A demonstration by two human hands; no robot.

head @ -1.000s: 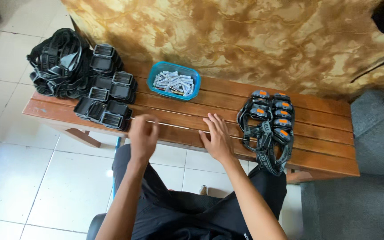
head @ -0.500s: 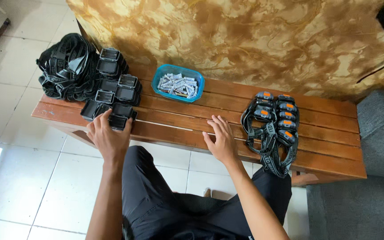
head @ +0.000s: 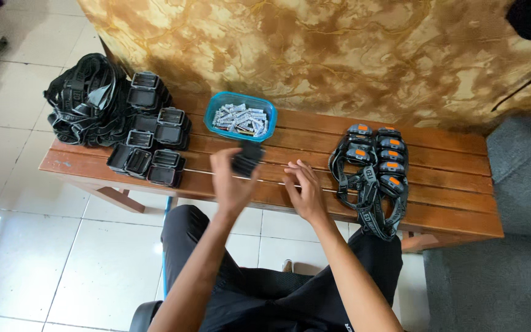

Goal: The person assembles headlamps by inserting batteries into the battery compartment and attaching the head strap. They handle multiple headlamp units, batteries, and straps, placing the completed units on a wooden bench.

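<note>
My left hand (head: pixel 232 181) holds a small black headlamp housing (head: pixel 247 157) over the middle of the wooden slat bench (head: pixel 450 197). My right hand (head: pixel 305 192) hovers just to its right with fingers spread, holding nothing. A cluster of black housings (head: pixel 149 163) lies at the bench's left part. A blue tray (head: pixel 211 110) with several small batteries sits behind my left hand.
A heap of black straps (head: pixel 84 101) fills the bench's far left end. Finished headlamps with orange buttons and straps (head: pixel 373 169) lie on the right. A mottled brown wall rises behind the bench. White floor tiles lie to the left, grey carpet to the right.
My left hand reached left to the housing cluster, picked one up and brought it back to the bench's middle. My right hand stayed near the centre.
</note>
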